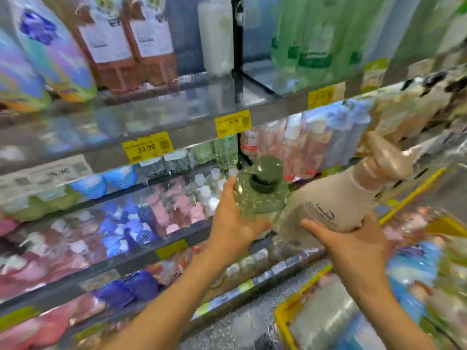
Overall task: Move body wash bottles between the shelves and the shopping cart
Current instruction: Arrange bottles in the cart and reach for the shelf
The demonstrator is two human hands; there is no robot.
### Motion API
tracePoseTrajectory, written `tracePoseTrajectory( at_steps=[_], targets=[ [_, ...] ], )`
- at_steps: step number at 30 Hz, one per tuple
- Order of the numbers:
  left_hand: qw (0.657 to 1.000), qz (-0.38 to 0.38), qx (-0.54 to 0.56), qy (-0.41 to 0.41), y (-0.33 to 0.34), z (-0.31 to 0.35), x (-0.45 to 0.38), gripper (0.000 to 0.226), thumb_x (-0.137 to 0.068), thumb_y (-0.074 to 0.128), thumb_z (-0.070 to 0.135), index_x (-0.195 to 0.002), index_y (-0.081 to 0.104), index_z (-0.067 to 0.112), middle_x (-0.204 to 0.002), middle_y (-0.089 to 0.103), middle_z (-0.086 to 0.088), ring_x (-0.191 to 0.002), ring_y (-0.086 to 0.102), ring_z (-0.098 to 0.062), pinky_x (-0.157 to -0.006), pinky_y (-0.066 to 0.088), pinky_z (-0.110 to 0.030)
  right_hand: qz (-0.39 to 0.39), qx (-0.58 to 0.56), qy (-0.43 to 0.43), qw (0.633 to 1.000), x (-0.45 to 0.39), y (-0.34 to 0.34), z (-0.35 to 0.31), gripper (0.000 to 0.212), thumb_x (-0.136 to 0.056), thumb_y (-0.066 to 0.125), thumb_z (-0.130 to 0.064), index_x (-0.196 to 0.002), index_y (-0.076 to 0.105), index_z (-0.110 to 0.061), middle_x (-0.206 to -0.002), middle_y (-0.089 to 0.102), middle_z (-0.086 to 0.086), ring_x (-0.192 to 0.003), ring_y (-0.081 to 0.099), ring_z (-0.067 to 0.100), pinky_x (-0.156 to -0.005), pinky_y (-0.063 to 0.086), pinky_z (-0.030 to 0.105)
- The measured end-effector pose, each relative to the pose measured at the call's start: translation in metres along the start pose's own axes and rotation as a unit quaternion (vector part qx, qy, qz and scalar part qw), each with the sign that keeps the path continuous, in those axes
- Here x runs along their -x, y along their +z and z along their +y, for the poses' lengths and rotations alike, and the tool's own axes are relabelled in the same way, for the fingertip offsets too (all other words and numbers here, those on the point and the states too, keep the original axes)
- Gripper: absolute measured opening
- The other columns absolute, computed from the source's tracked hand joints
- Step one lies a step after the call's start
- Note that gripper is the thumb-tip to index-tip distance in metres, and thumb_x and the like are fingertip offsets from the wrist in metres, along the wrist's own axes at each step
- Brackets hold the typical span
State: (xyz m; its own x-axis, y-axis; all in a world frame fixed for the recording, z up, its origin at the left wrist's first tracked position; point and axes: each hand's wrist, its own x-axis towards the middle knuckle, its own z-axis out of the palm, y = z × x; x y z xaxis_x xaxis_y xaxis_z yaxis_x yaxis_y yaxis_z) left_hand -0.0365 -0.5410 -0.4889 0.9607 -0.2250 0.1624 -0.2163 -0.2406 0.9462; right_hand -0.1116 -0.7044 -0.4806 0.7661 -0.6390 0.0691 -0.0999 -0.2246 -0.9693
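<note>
The left hand [231, 223] grips a clear green pump-top plastic bottle [260, 195], upright, just before the shelves [141, 231]. The right hand [353, 243] cradles a beige pump bottle [336, 195], its long axis tilted up-right. The yellow-framed shopping cart [285, 314] lies below right, nearer the right hand; the bottles nearly touch.

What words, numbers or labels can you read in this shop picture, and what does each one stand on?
"33.90": yellow price tag on the shelf edge.
Second yellow tag: digits too blurred to read.
Third yellow tag: blurred.
White tag: blurred.
Beige bottle in the right hand: dark print, unreadable.
Green bottle in the left hand: no readable text.
</note>
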Motion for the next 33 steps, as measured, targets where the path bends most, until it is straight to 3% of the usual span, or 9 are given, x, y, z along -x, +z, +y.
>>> tracePoseTrajectory(
  at_steps=[2,4,9,15,19,21,23,25,33],
  targets=[
    [1.000,-0.005,0.029,-0.010,-0.002,0.016,0.021,0.071,-0.063,0.085,0.017,-0.121,0.048,0.031,-0.105,0.060,0.012,-0.092,0.060,-0.004,-0.086,0.051,-0.025,0.007,0.004,0.003,1.000,0.022,-0.021,-0.011,0.057,-0.047,0.091,-0.028,-0.096,0.062,-0.023,-0.095,0.069,0.001,-0.088,0.066,0.018,-0.085,0.054,0.043],
    [0.999,0.001,0.043,-0.022,0.003,0.028,0.036,0.083,-0.048,0.087,0.024,-0.121,0.047,0.024,-0.112,0.064,0.004,-0.099,0.063,-0.012,-0.089,0.052,-0.032,0.024,0.007,-0.002,1.000,0.044,-0.043,-0.016,0.057,-0.042,0.091,-0.034,-0.090,0.059,-0.029,-0.096,0.069,0.001,-0.088,0.066,0.019,-0.083,0.054,0.041],
    [0.999,-0.041,0.014,-0.010,0.021,0.066,0.078,0.082,-0.055,0.090,0.008,-0.121,0.042,0.020,-0.100,0.059,0.018,-0.089,0.058,0.003,-0.066,0.044,-0.002,0.055,0.007,0.016,0.998,0.094,-0.106,-0.018,0.059,-0.046,0.089,-0.033,-0.096,0.058,-0.030,-0.100,0.067,0.001,-0.091,0.064,0.019,-0.081,0.054,0.042],
    [0.993,-0.116,0.003,0.002,0.073,0.111,0.112,0.085,-0.055,0.089,0.009,-0.126,0.044,0.018,-0.114,0.061,0.004,-0.105,0.058,-0.014,-0.087,0.047,-0.029,0.100,0.010,0.045,0.994,0.122,-0.181,-0.019,0.064,-0.046,0.090,-0.029,-0.102,0.060,-0.020,-0.098,0.069,0.000,-0.090,0.066,0.018,-0.079,0.056,0.042],
    [0.985,-0.174,-0.013,0.014,0.132,0.128,0.118,0.077,-0.057,0.088,0.006,-0.117,0.044,0.025,-0.100,0.057,0.019,-0.086,0.056,0.007,-0.068,0.042,-0.002,0.134,0.026,0.048,0.989,0.114,-0.241,-0.010,0.052,-0.052,0.090,-0.020,-0.094,0.060,-0.023,-0.092,0.068,-0.003,-0.080,0.065,0.006,-0.067,0.053,0.023],
    [0.981,-0.189,-0.036,0.015,0.167,0.129,0.116,0.080,-0.052,0.091,0.012,-0.117,0.045,0.024,-0.099,0.058,0.020,-0.088,0.057,0.002,-0.070,0.043,-0.006,0.140,0.031,0.059,0.988,0.102,-0.276,0.004,0.046,-0.057,0.088,-0.009,-0.087,0.058,-0.027,-0.084,0.067,-0.010,-0.070,0.063,-0.007,-0.061,0.050,0.012],
    [0.977,-0.203,-0.066,0.001,0.203,0.129,0.114,0.086,-0.048,0.093,0.025,-0.121,0.048,0.022,-0.107,0.062,0.012,-0.098,0.060,-0.008,-0.081,0.048,-0.023,0.142,0.029,0.090,0.985,0.085,-0.310,0.024,0.046,-0.057,0.087,-0.009,-0.093,0.062,-0.023,-0.088,0.070,-0.007,-0.076,0.066,-0.001,-0.070,0.055,0.022],
    [0.972,-0.216,-0.088,-0.009,0.240,0.128,0.113,0.081,-0.050,0.092,0.028,-0.119,0.051,0.021,-0.105,0.064,0.010,-0.097,0.061,-0.010,-0.080,0.047,-0.024,0.137,0.042,0.125,0.982,0.068,-0.339,0.043,0.053,-0.056,0.088,-0.015,-0.102,0.061,-0.019,-0.095,0.071,-0.003,-0.084,0.067,0.012,-0.076,0.055,0.033],
    [0.948,-0.259,-0.155,-0.104,0.346,0.100,0.115,0.088,-0.057,0.088,0.038,-0.133,0.047,0.020,-0.121,0.062,0.002,-0.113,0.058,-0.018,-0.090,0.044,-0.027,0.057,0.177,0.211,0.960,0.019,-0.381,0.105,0.069,-0.058,0.089,-0.028,-0.106,0.040,-0.019,-0.101,0.058,-0.001,-0.085,0.056,0.016,-0.062,0.042,0.028]
  ],
)
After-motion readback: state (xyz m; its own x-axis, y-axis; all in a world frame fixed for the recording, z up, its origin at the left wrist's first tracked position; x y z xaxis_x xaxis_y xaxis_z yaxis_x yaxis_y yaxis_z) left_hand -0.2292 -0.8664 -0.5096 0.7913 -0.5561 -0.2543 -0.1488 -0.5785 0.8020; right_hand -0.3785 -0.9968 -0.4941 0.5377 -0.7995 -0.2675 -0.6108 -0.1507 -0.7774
